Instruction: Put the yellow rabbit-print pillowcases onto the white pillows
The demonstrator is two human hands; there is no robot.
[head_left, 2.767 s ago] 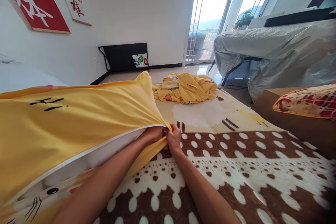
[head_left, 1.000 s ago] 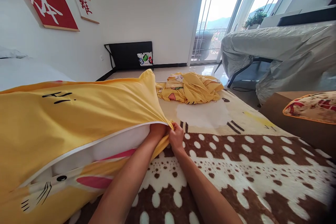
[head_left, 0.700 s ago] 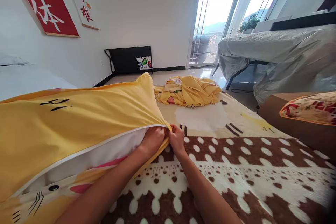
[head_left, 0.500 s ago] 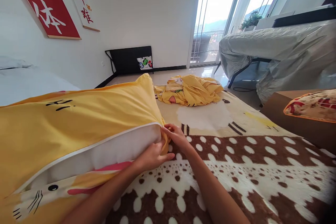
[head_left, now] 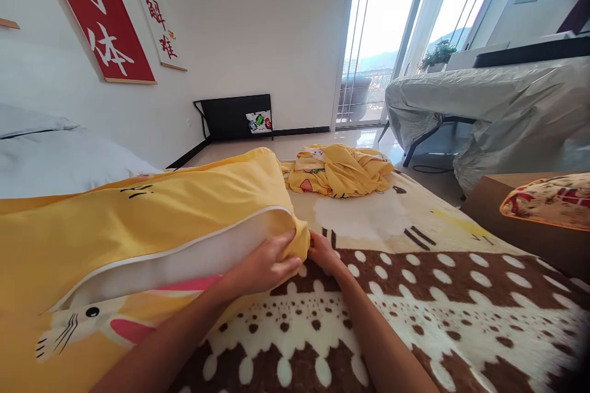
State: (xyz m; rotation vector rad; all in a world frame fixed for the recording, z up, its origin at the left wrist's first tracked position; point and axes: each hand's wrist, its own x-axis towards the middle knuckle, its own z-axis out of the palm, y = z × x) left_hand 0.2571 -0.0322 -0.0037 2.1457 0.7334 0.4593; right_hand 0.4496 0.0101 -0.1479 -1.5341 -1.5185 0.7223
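Note:
A yellow pillowcase [head_left: 216,190] with a printed rabbit face lies on the left, its long side zipper gaping. Through the gap shows a white pillow [head_left: 184,261]. At the opening's right end, my left hand [head_left: 267,264] grips the pillow's corner and the cloth edge, its fingertips partly inside the case. My right hand [head_left: 322,252] pinches the pillowcase's outer corner from the right; some of its fingers are hidden behind the cloth.
Beneath lies a brown and cream blanket [head_left: 391,301] with dots. Crumpled yellow bedding [head_left: 345,169] sits at its far edge. A plastic-covered table [head_left: 433,89] and a cardboard box [head_left: 483,196] stand to the right. Behind, a black folded panel [head_left: 230,116] leans on the wall.
The pillowcase corner has been drawn out to the right, fuller than before. My right hand has shifted slightly right and down with it; my left hand has moved up onto the opening's corner.

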